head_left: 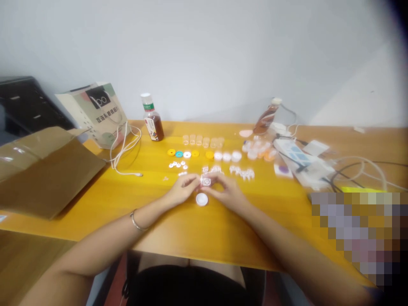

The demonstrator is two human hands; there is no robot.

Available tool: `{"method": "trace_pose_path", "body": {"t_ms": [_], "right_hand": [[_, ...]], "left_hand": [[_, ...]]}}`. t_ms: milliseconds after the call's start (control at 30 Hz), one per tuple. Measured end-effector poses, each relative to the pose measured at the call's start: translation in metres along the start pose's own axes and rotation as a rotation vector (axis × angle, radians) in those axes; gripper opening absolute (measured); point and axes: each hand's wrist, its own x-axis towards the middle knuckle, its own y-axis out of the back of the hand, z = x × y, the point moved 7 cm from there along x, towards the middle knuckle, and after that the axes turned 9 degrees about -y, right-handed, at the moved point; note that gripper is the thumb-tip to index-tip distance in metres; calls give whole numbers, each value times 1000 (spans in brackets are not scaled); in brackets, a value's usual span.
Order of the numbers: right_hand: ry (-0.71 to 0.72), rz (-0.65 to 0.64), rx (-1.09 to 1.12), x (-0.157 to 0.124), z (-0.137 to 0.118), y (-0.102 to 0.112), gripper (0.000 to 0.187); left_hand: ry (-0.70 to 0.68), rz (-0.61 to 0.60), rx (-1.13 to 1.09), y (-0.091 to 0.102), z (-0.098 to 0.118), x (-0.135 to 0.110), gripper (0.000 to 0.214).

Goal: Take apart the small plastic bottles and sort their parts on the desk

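Between my two hands, just above the table, is a small white square plastic piece (206,181) with a round spoked pattern. My left hand (183,189) pinches its left edge with thumb and fingertips. On the other side, the fingers of my right hand (227,190) close on its right edge. Right below the hands lies a round white cap (202,199), flat on the table. More white patterned pieces (216,169) lie just beyond my fingertips, partly hidden. Small white discs (178,165) are spread left of them, and small white parts (247,173) sit to the right.
A row of coloured caps (195,154) and several clear cups (199,140) stand farther back on the table (165,238). At left are a cardboard box (54,174), a paper bag (105,114), a cable (123,146) and a bottle (154,123). Another bottle (267,117) leans at right near clutter.
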Motion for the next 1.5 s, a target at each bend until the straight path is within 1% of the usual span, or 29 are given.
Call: {"method": "trace_pose_path", "body": {"t_ms": [67, 133, 233, 367, 400, 433, 533, 567, 600, 633, 700, 833, 933, 1033, 1167, 1500], "right_hand": [[-20, -15, -14, -1, 1, -2, 18], [-71, -18, 8, -2, 1, -2, 14], [-171, -52, 162, -1, 0, -2, 12], [-298, -92, 349, -1, 1, -7, 15], [-320, -71, 379, 0, 3, -6, 15], [-336, -23, 410, 0, 7, -3, 16], [-360, 227, 446, 3, 25, 21, 18], [-360, 299, 406, 4, 31, 30, 18], [-360, 338, 329, 6, 35, 37, 18], [-359, 354, 232, 9, 39, 42, 19], [-338, 340, 36, 15, 44, 45, 21], [-233, 283, -244, 26, 49, 32, 24], [-161, 301, -375, 30, 53, 22, 25], [-126, 312, -487, 33, 59, 18, 27], [-130, 301, -565, 34, 64, 19, 28], [-151, 289, -535, 34, 60, 19, 27]], "left_hand": [[-5, -2, 24, 0, 2, -1, 35], [-25, 0, 52, 0, 4, -1, 35], [-82, 12, 109, 1, 10, -1, 33], [-180, 33, 231, 2, 19, -2, 29], [-201, 37, 259, 2, 21, -2, 28], [-217, 40, 280, 2, 22, -2, 28], [-215, 30, 282, 1, 22, -3, 26], [-201, 25, 268, 0, 21, -3, 26], [-183, 22, 251, 0, 19, -4, 26], [-165, 26, 232, 0, 18, -4, 27], [-133, 51, 189, 2, 14, -4, 28], [-71, 109, 75, 6, 6, -3, 28], [-27, 119, -2, 6, 1, -1, 28], [-7, 118, -31, 4, -1, -1, 29], [-5, 100, -21, 2, -2, -1, 28], [11, 97, -9, 2, -3, -1, 29]]}}
